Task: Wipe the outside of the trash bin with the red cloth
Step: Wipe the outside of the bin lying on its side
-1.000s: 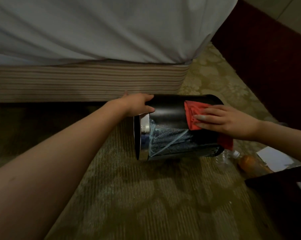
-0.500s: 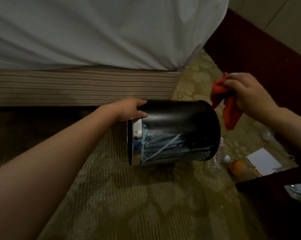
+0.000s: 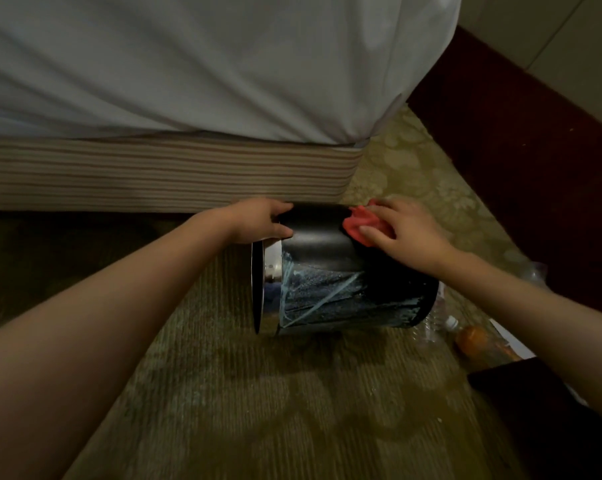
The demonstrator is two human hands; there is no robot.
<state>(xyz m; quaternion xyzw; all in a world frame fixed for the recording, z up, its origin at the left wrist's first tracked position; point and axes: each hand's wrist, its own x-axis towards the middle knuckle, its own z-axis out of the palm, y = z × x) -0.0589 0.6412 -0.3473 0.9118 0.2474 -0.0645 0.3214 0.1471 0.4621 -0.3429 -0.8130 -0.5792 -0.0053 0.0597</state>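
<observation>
While the right hand (image 3: 408, 237) lies with its fingers laid out nearly straight and close together, it presses the bunched red cloth (image 3: 360, 225) onto the upper curve of the trash bin (image 3: 320, 251). The cloth pokes out from under the fingertips toward 10 o'clock. The bin lies on its side on the carpeted floor (image 3: 292, 393), with its long axis running from about 9 o'clock to 4 o'clock across the view. Its rimmed end is at 9 o'clock and its far end sits under the right wrist.

The left hand (image 3: 261, 221) grips the bin just beside the rim, thumb on the near side and fingers curled over the far side, bracing it. Both hands touch the bin, but only the right one carries the cloth.

A pale, foamy streaked patch (image 3: 327, 299) covers the near flank of the bin, at roughly 7 o'clock from the right hand. The wipe probably has to travel that way, or the left hand could roll the bin to bring the patch up.

Beyond the bin at 12 o'clock stands a bed (image 3: 188, 81). Plastic bottles (image 3: 438, 317) lie just beside the bin's far end, at 4 o'clock.
</observation>
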